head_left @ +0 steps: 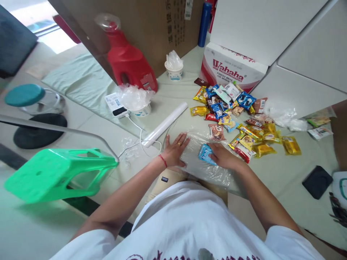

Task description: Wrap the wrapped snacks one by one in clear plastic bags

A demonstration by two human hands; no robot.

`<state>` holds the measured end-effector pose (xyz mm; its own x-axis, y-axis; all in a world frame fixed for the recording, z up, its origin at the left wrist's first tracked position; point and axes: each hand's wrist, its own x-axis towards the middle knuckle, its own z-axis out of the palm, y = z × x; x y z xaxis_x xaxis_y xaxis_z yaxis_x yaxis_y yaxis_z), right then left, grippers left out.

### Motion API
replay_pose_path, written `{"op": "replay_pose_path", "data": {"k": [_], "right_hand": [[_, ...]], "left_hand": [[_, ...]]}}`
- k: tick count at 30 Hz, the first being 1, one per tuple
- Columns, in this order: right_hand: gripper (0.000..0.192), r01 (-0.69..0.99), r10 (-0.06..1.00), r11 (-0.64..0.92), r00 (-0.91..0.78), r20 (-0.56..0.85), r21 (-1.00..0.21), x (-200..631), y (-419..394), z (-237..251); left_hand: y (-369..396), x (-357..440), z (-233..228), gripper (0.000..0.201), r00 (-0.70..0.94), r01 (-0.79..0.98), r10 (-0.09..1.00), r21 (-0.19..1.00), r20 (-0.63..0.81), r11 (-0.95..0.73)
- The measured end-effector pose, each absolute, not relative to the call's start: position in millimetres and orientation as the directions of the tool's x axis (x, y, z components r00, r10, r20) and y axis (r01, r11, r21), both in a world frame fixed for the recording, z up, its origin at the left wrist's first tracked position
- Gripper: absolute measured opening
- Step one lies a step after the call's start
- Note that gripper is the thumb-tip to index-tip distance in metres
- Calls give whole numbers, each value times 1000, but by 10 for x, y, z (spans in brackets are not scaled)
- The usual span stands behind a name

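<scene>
A clear plastic bag (pixel 192 160) lies flat at the table's front edge. My left hand (pixel 175 150) presses on its left side, fingers spread. Over the bag, my right hand (pixel 222 155) has its thumb and fingers closed on a light blue snack packet (pixel 205 154). Beyond and to the right of that hand is a loose heap of wrapped snacks (pixel 222 104), in blue, yellow, brown and red wrappers. Left of the heap, a white roll (pixel 165 124) lies slanted on the cloth.
A Wahaha carton (pixel 233 68) stands behind the snacks. Paper cups with plastic film (pixel 174 70), a red jug (pixel 132 61) and a white device with a cable (pixel 116 104) are at the back left. Beside the table is a green stool (pixel 54 173); a black square object (pixel 317 182) lies right.
</scene>
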<state>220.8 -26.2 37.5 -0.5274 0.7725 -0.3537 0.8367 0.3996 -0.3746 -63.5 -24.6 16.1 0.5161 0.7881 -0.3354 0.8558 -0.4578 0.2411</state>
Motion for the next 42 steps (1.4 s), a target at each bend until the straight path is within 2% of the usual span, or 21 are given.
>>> {"op": "replay_pose_path", "data": {"k": [3,5,7,10,13,15,18,21,24,27,30,33,37,42], "right_hand": [[57,864,814,398,-487,-317,-308,2175,-296,381],[53,867,856,402,-470,-216,-295,2146,-325,434],[47,845,888,414,-457,-56,-339,2156,-393,518],[35,755,887,459,-419,195,-468,2276,-657,658],[31,666,822,569,-470,320,-483,2469,-1111,700],[39,641,757,651,-589,283,-407,2598,-1421,623],[50,630,679,725,-721,139,-279,2769,-1729,380],[56,675,704,708,-698,130,-206,2897,-1793,125],[45,687,743,668,-639,201,-285,2947,-1684,27],[30,606,769,618,-599,224,-500,2930,-1496,118],[26,520,854,410,-507,115,-750,2911,-1278,289],[35,459,925,92,-369,-95,-884,2917,-1059,413],[51,337,903,-238,-269,-335,-911,2905,-827,466],[59,148,856,-469,-165,-489,-871,2856,-673,477]], "left_hand": [[-262,-668,180,137,511,857,795,260,-326,-445],[-275,-693,193,136,503,860,807,274,-311,-430],[-296,-736,203,135,505,854,821,296,-267,-429],[-338,-821,206,132,535,819,828,342,-165,-461],[-371,-894,205,121,570,770,819,395,-71,-502],[-378,-934,208,99,590,731,807,428,-6,-531],[-359,-1003,223,61,637,670,768,449,61,-591],[-324,-1081,258,62,723,618,690,430,17,-658],[-305,-1138,290,72,773,597,632,407,-62,-691],[-313,-1153,272,74,771,613,631,367,-87,-700],[-331,-1130,210,66,756,622,653,353,-43,-698],[-337,-1068,163,54,724,637,690,385,2,-668],[-282,-962,144,29,665,664,747,449,12,-598],[-161,-950,160,33,589,692,808,513,5,-507]]}}
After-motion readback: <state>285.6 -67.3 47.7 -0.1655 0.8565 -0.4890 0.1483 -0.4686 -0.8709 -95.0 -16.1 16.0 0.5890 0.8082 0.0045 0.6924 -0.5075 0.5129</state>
